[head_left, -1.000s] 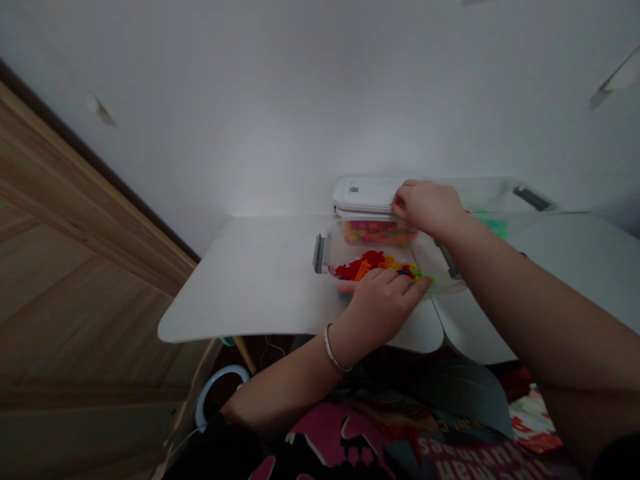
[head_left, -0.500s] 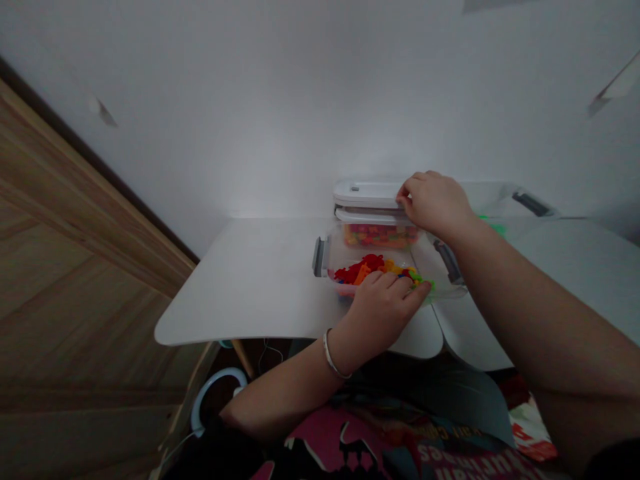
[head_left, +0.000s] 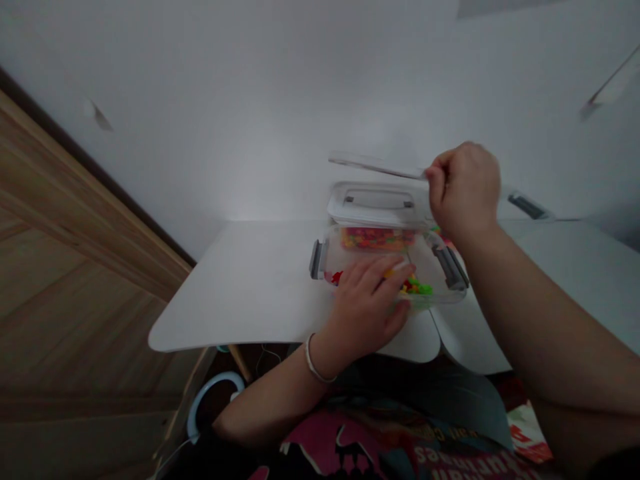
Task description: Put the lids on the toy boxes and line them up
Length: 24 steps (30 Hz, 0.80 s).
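On a white table (head_left: 260, 280), the person's left hand (head_left: 367, 303) is resting with fingers spread flat over colourful pieces (head_left: 417, 287) inside an open clear container (head_left: 330, 257). Behind it, the right hand (head_left: 465, 190) is pinching a thin clear lid (head_left: 375, 165), holding it raised above a second, closed container (head_left: 377, 210).

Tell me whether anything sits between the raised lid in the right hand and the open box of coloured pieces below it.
Yes. The left hand lies over the open box, covering its near side. The lid in the right hand hangs above the closed rear box, not above the open one.
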{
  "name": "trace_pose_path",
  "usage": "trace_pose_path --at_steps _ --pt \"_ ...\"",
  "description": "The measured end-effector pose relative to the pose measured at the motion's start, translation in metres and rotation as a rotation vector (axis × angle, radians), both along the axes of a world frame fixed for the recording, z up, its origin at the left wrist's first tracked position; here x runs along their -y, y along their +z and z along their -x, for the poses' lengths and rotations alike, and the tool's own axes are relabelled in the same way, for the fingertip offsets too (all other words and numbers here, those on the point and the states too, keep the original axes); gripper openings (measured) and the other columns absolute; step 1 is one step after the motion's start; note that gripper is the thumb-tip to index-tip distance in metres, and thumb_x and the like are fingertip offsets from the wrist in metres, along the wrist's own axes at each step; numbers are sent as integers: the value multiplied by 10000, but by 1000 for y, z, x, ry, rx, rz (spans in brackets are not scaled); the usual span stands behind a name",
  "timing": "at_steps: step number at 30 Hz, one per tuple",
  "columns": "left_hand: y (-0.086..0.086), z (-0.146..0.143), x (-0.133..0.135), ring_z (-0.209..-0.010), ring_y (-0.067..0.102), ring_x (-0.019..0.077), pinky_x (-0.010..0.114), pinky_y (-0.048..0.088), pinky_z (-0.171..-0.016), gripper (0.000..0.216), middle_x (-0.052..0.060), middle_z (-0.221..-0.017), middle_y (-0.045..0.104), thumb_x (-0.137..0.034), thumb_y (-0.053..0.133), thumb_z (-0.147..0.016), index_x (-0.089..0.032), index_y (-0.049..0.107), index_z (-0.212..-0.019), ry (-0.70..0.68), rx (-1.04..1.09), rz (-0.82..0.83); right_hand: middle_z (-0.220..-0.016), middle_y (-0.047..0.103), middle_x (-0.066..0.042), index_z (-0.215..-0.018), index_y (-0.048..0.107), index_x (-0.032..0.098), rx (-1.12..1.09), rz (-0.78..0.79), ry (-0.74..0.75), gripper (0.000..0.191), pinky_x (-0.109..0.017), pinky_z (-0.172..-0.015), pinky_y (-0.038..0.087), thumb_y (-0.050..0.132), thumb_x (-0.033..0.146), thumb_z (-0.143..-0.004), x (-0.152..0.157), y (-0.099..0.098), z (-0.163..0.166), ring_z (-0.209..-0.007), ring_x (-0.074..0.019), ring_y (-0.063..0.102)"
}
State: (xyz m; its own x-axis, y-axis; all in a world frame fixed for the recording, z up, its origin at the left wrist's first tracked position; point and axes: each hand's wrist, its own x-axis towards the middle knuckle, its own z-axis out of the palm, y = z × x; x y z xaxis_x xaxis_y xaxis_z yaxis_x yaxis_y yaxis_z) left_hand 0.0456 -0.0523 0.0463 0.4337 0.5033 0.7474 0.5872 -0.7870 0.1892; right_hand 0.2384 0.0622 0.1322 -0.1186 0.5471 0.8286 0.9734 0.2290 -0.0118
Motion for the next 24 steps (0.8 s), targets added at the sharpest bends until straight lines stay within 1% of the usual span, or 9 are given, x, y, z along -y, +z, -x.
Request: trace_pose_path --at_steps 4,7,9,12,14,17,20,22,24 --pt "4 30 -13 -1366 376 287 464 398 -1079 660 163 -1473 369 -320 570 -889 -208 291 -1476 180 390 -73 -814 578 -123 -823 621 152 -19 -240 -5 653 -393 -736 412 83 477 -997 47 12 -4 -833 -245 584" --pt "7 48 -28 -1364 385 277 447 427 -1050 701 143 -1539 261 -387 550 -918 -281 188 -1509 195 574 -30 -762 566 -76 -785 626 176 13 -200 63 541 -339 -686 395 211 442 -1007 79 15 0 -767 -201 586" --pt "9 55 -36 -1327 433 260 433 418 -1057 593 124 -1477 373 -422 529 -936 -287 292 -1463 152 590 17 -725 558 -53 -756 610 189 29 -211 137 472 -314 -638 366 271 402 -1006 91 15 5 -718 -174 574" --pt "11 60 -44 -1090 584 213 379 469 -961 354 73 -1142 602 -469 503 -949 -251 526 -1227 112 584 129 -708 568 -29 -763 589 201 14 -251 226 372 -298 -606 343 353 365 -999 95 15 12 -685 -150 558" --pt "12 61 -47 -902 603 178 333 497 -849 310 32 -939 609 -507 515 -936 -229 571 -1061 132 643 172 -737 595 -17 -794 581 208 -9 -280 260 294 -297 -618 362 449 400 -974 93 15 14 -704 -150 565" --pt "14 62 -49 -786 570 149 283 492 -746 342 4 -839 578 -550 546 -905 -212 561 -952 155 759 172 -874 641 -32 -917 598 213 -60 -270 246 254 -347 -742 439 548 462 -917 89 13 10 -833 -189 595" --pt "18 64 -51 -759 565 136 253 485 -700 354 -4 -804 576 -558 563 -891 -206 557 -925 119 837 191 -1098 622 -77 -1147 575 212 -247 -175 261 357 -430 -895 469 612 424 -862 84 -1 1 -1023 -239 584" --pt "20 66 -53 -760 579 138 246 488 -683 359 -1 -798 588 -561 577 -879 -206 565 -927 82 872 233 -1264 557 -98 -1291 496 243 -455 -64 331 509 -418 -888 507 642 381 -823 80 -16 -5 -1089 -238 573" --pt "20 67 -55 -763 598 143 249 496 -670 370 13 -827 616 -569 580 -871 -207 575 -942 51 902 302 -1341 519 -100 -1386 408 290 -647 84 398 623 -376 -802 548 638 368 -812 76 -32 -9 -1043 -215 600"
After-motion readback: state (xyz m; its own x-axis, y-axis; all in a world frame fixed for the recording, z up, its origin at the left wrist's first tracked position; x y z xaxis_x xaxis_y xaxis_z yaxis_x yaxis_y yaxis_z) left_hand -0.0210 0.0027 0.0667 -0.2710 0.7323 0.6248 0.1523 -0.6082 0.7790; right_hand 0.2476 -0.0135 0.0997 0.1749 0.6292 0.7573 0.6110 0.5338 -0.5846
